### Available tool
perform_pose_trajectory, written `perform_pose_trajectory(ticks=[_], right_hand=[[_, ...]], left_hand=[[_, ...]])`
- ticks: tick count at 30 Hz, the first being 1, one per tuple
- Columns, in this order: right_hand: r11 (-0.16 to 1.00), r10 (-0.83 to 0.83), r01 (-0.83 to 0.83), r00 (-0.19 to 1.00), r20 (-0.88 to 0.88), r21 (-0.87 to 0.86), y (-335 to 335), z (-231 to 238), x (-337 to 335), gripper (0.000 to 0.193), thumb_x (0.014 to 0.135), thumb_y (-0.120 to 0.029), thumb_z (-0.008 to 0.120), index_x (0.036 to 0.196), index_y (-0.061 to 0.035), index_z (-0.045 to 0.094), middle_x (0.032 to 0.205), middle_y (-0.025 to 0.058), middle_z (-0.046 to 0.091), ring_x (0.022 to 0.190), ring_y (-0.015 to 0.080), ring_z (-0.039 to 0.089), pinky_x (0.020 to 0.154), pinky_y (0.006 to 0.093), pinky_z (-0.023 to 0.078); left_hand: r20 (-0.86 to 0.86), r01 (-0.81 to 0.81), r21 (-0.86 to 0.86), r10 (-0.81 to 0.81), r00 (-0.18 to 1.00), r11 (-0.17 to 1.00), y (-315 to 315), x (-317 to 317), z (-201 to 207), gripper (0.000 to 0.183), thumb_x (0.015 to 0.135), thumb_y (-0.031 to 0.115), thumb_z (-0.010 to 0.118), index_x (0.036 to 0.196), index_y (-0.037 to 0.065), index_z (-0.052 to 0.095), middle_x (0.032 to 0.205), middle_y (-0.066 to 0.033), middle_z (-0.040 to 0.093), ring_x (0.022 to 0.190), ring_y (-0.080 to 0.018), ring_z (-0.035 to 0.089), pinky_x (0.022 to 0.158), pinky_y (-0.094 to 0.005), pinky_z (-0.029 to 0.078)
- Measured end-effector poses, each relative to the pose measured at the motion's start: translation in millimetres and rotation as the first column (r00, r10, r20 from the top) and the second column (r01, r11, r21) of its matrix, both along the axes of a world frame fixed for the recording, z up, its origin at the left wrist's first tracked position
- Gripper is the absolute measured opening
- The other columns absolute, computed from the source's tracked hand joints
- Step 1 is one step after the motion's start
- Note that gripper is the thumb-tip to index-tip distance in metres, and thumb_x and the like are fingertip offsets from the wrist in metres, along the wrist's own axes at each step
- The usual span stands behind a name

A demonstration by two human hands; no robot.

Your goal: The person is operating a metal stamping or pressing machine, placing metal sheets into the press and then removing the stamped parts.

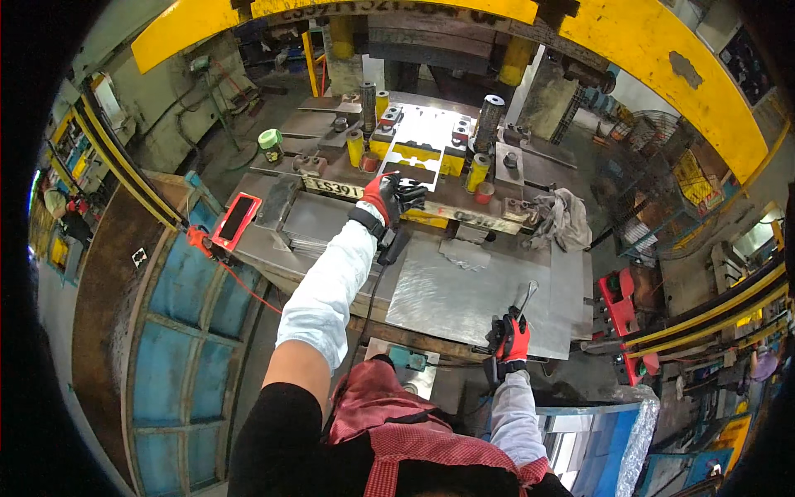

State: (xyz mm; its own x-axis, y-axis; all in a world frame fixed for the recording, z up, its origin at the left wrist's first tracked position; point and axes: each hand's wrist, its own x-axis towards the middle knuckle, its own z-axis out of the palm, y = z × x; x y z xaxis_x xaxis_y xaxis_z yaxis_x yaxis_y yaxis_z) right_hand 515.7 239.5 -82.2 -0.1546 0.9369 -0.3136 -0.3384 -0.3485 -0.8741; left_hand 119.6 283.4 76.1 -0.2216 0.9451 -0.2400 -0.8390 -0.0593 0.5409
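Note:
My left hand, in a red and black glove, reaches to the front edge of the press die. Its fingers are apart and slightly bent, with nothing visible in them. Just beyond them a bright cut-out sheet metal part lies on the die among yellow blocks and posts. My right hand, gloved alike, is closed round a thin metal rod with a rounded end. This hand is over the near right edge of a large flat metal sheet on the table; the rod leans over the sheet.
A stack of grey sheets lies on the left. A red-framed black device and a green-lidded jar stand farther left. A grey rag hangs at the right. Yellow press framework arches overhead. A red control stand is at right.

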Motion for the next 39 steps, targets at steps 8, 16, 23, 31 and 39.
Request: perform_pose_trajectory(ticks=[8, 16, 23, 31, 39], right_hand=[[0.998, -0.038, 0.038, 0.999, 0.014, -0.039, -2.9, 9.1, -1.5, 0.030, 0.082, -0.020, 0.054, 0.110, -0.0124, 0.046, 0.063, 0.0095, 0.053, 0.042, 0.0187, 0.048, 0.037, 0.0324, 0.042], [0.999, -0.040, 0.040, 0.997, -0.060, -0.014, -3.2, 5.5, 4.1, 0.030, 0.081, -0.020, 0.055, 0.108, -0.0096, 0.046, 0.067, 0.0105, 0.055, 0.047, 0.0196, 0.051, 0.042, 0.0346, 0.045], [0.998, -0.017, 0.013, 0.997, -0.081, -0.061, -3.5, 6.7, 2.5, 0.036, 0.081, -0.018, 0.056, 0.114, -0.0102, 0.044, 0.069, 0.0111, 0.056, 0.047, 0.0210, 0.051, 0.041, 0.0346, 0.046], [0.998, -0.050, 0.047, 0.996, -0.076, -0.044, -2.2, 4.7, 4.0, 0.034, 0.080, -0.017, 0.056, 0.112, -0.0102, 0.046, 0.066, 0.0100, 0.054, 0.044, 0.0184, 0.048, 0.039, 0.0326, 0.043], [0.997, -0.024, 0.015, 0.994, -0.106, -0.082, -1.0, 6.4, 2.9, 0.037, 0.080, -0.014, 0.056, 0.114, -0.0097, 0.044, 0.065, 0.0098, 0.053, 0.043, 0.0171, 0.047, 0.040, 0.0325, 0.044]], left_hand=[[0.011, 0.010, -0.049, -0.010, 1.000, 0.999, 5.5, -9.3, -9.4, 0.036, 0.089, 0.023, 0.036, 0.099, -0.008, 0.049, 0.097, -0.0261, 0.056, 0.088, -0.0376, 0.058, 0.080, -0.0467, 0.047], [-0.038, -0.004, -0.037, 0.002, 0.999, 0.999, 3.2, 3.6, 2.4, 0.034, 0.089, 0.023, 0.036, 0.098, -0.007, 0.050, 0.090, -0.0244, 0.059, 0.087, -0.0371, 0.058, 0.079, -0.0467, 0.048], [-0.050, -0.006, -0.002, 0.006, 0.999, 1.000, 3.8, -8.2, -10.1, 0.037, 0.089, 0.024, 0.034, 0.099, -0.009, 0.047, 0.096, -0.0264, 0.057, 0.090, -0.0389, 0.057, 0.081, -0.0471, 0.047], [-0.004, 0.041, -0.015, -0.041, 0.999, 0.999, 2.9, 0.3, -0.8, 0.041, 0.090, 0.022, 0.031, 0.114, -0.011, 0.037, 0.114, -0.0284, 0.047, 0.104, -0.0379, 0.051, 0.088, -0.0447, 0.044], [-0.003, 0.043, 0.005, -0.043, 0.999, 0.999, 12.0, -16.4, -20.8, 0.041, 0.087, 0.023, 0.032, 0.109, -0.011, 0.042, 0.105, -0.0266, 0.052, 0.094, -0.0402, 0.055, 0.081, -0.0486, 0.046]])
